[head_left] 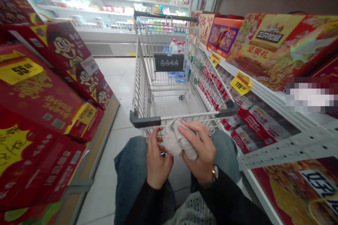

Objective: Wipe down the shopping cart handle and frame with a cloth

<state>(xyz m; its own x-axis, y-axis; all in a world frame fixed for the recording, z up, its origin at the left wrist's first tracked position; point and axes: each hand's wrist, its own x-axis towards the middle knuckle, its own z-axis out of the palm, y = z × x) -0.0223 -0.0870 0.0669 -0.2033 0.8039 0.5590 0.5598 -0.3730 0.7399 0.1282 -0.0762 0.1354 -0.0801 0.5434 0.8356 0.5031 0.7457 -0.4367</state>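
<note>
Left hand (pixel 158 160) and right hand (pixel 198 149) clasp a fuzzy grey cloth (pixel 175 140) between them, below the cart handle (pixel 185 116).

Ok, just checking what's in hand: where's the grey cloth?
In the head view, the grey cloth is held between the left hand and right hand, just on the near side of the shopping cart's handle.

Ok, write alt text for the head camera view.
The left hand and right hand hold a pale fuzzy cloth just behind a wire shopping cart. Red gift boxes line both sides of the supermarket aisle.
</note>
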